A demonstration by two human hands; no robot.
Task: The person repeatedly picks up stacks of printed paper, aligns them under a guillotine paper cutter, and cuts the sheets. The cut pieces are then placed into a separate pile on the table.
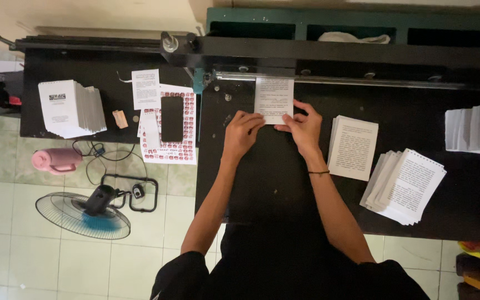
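Two hands on one printed paper stack | left hand fingers pressing its lower-left corner | right hand pinching its lower-right edge | stack lies on black bench beyond fingertips, under cutter bar | more printed stacks right of right hand

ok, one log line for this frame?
left hand: on sheet lower-left | right hand: on sheet lower-right | sheet: flat, top edge at cutter bar | stacks: right | phone: left
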